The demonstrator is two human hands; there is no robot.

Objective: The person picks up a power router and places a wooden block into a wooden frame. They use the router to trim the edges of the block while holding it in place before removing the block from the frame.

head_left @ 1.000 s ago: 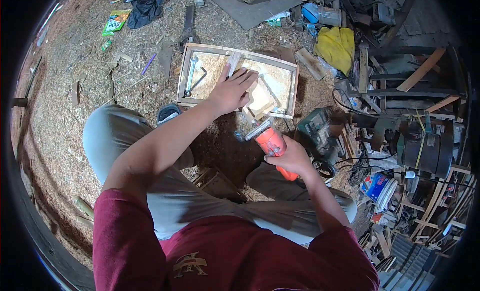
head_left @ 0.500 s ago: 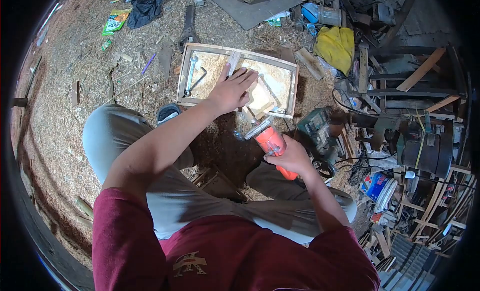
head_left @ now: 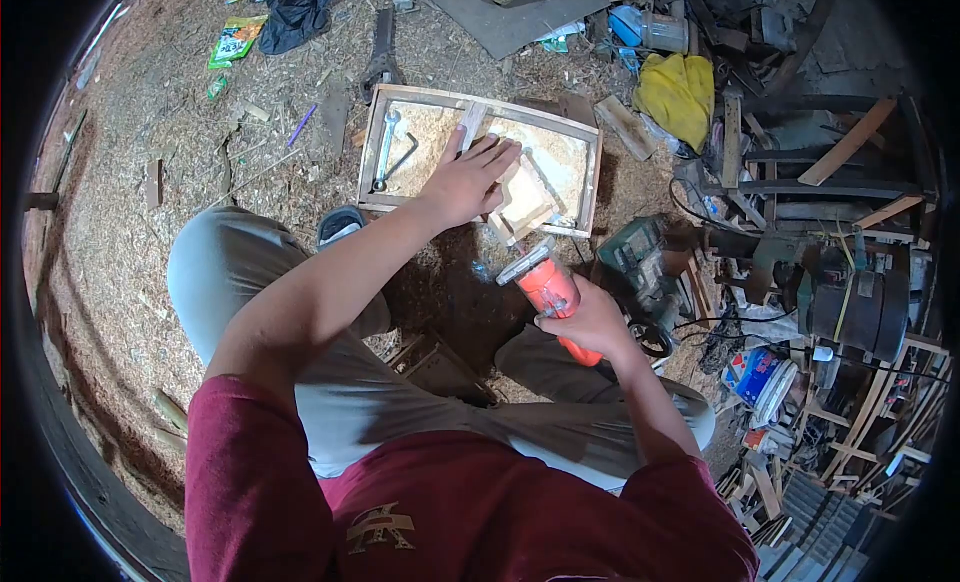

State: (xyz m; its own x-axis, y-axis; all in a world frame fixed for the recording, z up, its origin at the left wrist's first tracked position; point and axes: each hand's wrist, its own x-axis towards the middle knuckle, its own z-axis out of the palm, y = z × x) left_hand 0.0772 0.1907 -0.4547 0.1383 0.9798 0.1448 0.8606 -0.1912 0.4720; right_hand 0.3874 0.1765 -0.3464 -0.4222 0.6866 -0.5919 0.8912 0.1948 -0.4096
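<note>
My left hand lies flat with fingers spread, pressing on a light wooden piece over the shallow wooden tray. Under the thumb side runs a greyish wood strip. My right hand is wrapped around an orange power tool with a flat metal base plate. The base plate faces the near corner of the wooden piece, a short way off it, and a thin bit sticks out of it. A wrench and a hex key lie in the sawdust-filled tray.
Sawdust covers the floor. A hand saw lies beyond the tray, with a yellow cloth to its right. A green case sits beside the tool. Machinery, cables and wood offcuts crowd the right side.
My right hand has drawn the orange power tool slightly down and right, widening the gap to the wooden piece. The left hand keeps its place on the wood.
</note>
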